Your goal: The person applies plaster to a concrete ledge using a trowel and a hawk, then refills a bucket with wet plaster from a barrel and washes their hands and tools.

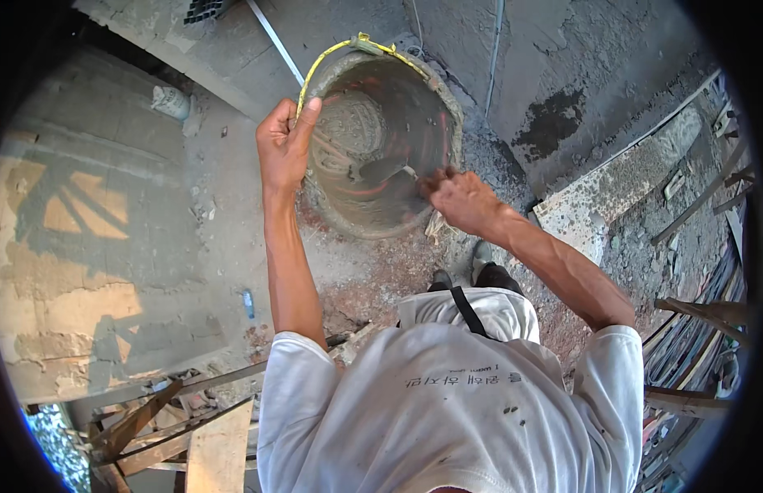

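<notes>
A large bucket (373, 215), crusted with grey cement and with wet residue inside, is tilted so I see down into it. My left hand (287, 144) is closed on its yellow handle (320, 59) at the left side, thumb along the handle. My right hand (459, 197), somewhat blurred, is closed on the short handle of a trowel at the bucket's right side. The dark trowel blade (377, 171) lies inside the bucket against the wall. The trowel's grip is mostly hidden by my fingers.
Grey rubble-strewn concrete floor (217, 246) surrounds my feet. A small blue bottle (248, 304) and a pale sack (170, 103) lie to the left. Broken planks (217, 444) pile at the lower left. A speckled board (607, 185) and long strips of scrap lie to the right.
</notes>
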The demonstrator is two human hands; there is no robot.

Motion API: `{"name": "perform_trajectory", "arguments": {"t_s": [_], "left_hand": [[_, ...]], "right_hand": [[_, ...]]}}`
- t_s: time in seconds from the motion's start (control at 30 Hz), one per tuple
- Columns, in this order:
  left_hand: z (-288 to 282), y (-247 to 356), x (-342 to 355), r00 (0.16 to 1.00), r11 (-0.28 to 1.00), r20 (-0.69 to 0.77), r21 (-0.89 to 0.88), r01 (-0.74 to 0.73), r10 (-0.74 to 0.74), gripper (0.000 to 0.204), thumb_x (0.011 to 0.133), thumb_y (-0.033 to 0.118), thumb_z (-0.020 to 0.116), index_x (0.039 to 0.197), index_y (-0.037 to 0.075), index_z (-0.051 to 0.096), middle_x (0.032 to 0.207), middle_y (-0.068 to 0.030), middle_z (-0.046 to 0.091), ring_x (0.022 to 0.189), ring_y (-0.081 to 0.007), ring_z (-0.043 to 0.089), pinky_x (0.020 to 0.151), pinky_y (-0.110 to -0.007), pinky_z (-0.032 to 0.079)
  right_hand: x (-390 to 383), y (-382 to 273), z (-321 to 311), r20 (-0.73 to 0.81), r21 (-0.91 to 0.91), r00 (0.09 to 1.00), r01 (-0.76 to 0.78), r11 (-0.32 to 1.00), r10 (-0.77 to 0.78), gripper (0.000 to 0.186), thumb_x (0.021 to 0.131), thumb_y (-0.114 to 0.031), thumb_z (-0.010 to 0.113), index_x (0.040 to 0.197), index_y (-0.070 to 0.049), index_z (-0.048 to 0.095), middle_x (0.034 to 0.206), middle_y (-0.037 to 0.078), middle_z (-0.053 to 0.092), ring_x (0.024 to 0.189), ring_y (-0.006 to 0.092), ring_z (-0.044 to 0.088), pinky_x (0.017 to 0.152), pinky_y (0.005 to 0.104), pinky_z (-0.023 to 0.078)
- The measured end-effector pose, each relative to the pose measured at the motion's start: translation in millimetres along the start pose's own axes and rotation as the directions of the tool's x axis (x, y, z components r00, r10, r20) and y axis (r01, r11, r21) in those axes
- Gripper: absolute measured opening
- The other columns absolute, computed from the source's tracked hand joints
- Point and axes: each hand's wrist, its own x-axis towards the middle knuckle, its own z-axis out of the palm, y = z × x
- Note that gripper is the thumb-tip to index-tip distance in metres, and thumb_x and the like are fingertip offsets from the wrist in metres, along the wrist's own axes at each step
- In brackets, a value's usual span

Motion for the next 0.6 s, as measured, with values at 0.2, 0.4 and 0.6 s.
{"name": "perform_trajectory", "arguments": {"t_s": [0.2,0.4,0.6], "left_hand": [[31,1,-4,1.0,0.996,0.027,0.087,-0.017,0.015,0.045,0.085,0.02,0.065,0.059,0.011,0.029,0.06,0.008,0.023,0.057,-0.004,0.02,0.048,-0.024,0.016],[59,12,-9,0.982,0.98,0.173,0.173,-0.103,0.072,0.044,0.084,0.017,0.067,0.058,0.012,0.032,0.06,0.0083,0.026,0.056,-0.0029,0.022,0.048,-0.022,0.017],[56,12,-12,0.945,0.986,0.314,0.105,-0.13,0.091,0.045,0.084,0.017,0.067,0.058,0.013,0.03,0.059,0.0089,0.023,0.055,-0.0029,0.021,0.047,-0.023,0.016]], "right_hand": [[31,22,-8,-0.215,-0.048,0.943,-0.27,0.962,0.254,0.03,0.078,-0.008,0.053,0.105,0.001,0.06,0.09,0.018,0.063,0.083,0.0305,0.063,0.061,0.0396,0.052],[25,18,38,0.0,0.224,0.972,-0.23,0.947,0.236,0.023,0.082,-0.017,0.053,0.096,-0.003,0.064,0.083,0.019,0.064,0.079,0.0266,0.064,0.066,0.0413,0.051],[3,-36,58,-0.038,0.919,0.955,-0.082,0.385,0.294,0.029,0.085,-0.023,0.05,0.097,0.0,0.062,0.071,0.018,0.061,0.065,0.0224,0.061,0.059,0.0393,0.048]]}}
